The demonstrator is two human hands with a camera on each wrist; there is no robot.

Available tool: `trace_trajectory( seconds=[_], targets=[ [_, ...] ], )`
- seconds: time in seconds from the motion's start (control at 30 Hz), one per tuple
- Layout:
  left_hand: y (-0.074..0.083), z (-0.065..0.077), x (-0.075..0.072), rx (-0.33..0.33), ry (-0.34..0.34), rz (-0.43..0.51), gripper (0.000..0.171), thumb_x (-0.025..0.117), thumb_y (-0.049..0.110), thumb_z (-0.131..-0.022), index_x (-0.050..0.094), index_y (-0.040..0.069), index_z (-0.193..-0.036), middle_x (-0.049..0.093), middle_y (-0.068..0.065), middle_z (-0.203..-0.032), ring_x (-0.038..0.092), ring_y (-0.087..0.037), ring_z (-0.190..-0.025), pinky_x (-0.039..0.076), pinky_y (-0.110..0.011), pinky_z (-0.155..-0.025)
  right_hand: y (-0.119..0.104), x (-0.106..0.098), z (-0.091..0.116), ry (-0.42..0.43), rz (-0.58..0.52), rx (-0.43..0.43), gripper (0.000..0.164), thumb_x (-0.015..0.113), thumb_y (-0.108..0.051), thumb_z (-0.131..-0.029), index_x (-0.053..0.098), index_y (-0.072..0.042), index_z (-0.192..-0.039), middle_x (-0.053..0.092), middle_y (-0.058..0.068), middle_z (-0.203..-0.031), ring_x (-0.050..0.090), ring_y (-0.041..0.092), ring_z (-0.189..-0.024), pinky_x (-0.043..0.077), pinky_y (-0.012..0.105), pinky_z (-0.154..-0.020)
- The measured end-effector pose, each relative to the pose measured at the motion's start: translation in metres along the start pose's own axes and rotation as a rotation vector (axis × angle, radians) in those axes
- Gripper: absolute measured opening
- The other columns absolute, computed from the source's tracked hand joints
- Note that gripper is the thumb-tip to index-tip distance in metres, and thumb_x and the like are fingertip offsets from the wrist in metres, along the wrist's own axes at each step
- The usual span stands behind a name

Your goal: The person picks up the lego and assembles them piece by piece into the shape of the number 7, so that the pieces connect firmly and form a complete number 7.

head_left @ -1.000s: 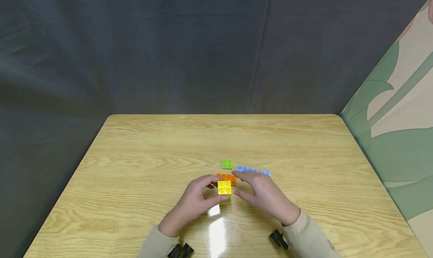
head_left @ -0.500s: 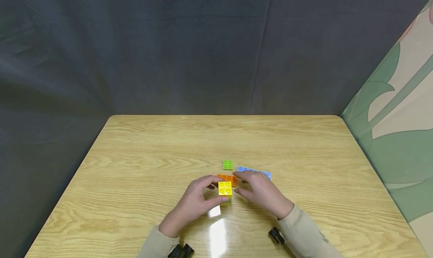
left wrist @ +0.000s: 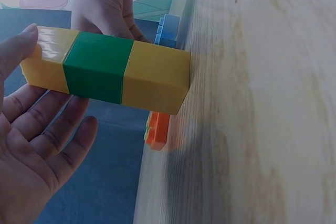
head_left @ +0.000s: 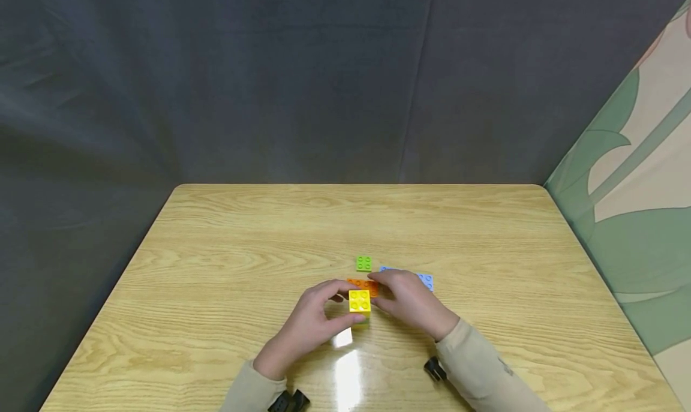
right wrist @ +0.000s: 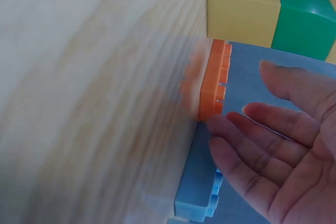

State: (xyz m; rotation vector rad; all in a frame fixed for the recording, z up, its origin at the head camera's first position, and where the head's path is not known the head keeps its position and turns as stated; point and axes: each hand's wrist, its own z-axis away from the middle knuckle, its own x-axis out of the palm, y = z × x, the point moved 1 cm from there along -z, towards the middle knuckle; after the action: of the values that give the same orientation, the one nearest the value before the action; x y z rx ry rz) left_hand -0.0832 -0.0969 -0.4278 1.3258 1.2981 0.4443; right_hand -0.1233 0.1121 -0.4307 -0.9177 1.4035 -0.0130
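Observation:
In the head view my left hand [head_left: 308, 322] pinches the top of an upright stack of toy building bricks [head_left: 359, 301] between thumb and fingers. The left wrist view shows that stack [left wrist: 100, 66] as yellow, green and yellow, its lower end at the tabletop. My right hand [head_left: 412, 301] is just right of a flat orange building brick [head_left: 363, 285], partly covering it. In the right wrist view the fingertips reach the near end of the orange brick [right wrist: 212, 80], with fingers loosely bent and nothing between them and the thumb. Whether they touch it, I cannot tell.
A small lime green brick [head_left: 364, 264] lies behind the orange one. Blue bricks lie to the right: a small one [head_left: 426, 281] and a longer one [head_left: 385, 269] partly hidden by my right hand. The wooden table [head_left: 243, 244] meets a dark cloth [head_left: 302, 100] at its far edge.
My right hand has shifted left, nearer the orange brick, and covers more of the longer blue brick. The left hand and the stack have stayed in place.

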Motion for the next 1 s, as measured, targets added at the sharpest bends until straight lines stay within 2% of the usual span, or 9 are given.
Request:
trace_trajectory(
  seconds=[0.53,0.8,1.0],
  targets=[
    [0.001,0.000,-0.001,-0.002,0.024,-0.011,0.037,0.077,0.030,-0.084,0.064,0.023,-0.118,0.066,0.014,-0.114,0.061,-0.011,-0.101,0.054,-0.040,-0.087,0.001,0.007,-0.007,-0.027,0.048,0.001,0.034,0.075,-0.010,-0.085,0.067,0.002,-0.116,0.070,0.012,-0.110,0.065,0.026,-0.103,0.053,0.042,-0.091],
    [0.002,0.000,-0.001,0.004,0.028,-0.012,0.036,0.077,0.030,-0.084,0.065,0.022,-0.117,0.066,0.013,-0.114,0.061,-0.011,-0.101,0.055,-0.040,-0.086,0.001,0.009,-0.010,-0.043,0.082,-0.001,0.031,0.075,-0.007,-0.085,0.068,0.001,-0.113,0.070,0.009,-0.103,0.065,0.021,-0.093,0.055,0.039,-0.083],
    [0.002,0.000,-0.001,0.012,0.032,-0.012,0.036,0.078,0.029,-0.084,0.065,0.022,-0.117,0.066,0.012,-0.113,0.061,-0.011,-0.100,0.055,-0.039,-0.086,0.000,0.011,-0.013,-0.040,0.132,-0.040,0.025,0.077,-0.005,-0.082,0.069,0.000,-0.105,0.069,0.006,-0.093,0.063,0.018,-0.083,0.054,0.036,-0.075]
  ],
)
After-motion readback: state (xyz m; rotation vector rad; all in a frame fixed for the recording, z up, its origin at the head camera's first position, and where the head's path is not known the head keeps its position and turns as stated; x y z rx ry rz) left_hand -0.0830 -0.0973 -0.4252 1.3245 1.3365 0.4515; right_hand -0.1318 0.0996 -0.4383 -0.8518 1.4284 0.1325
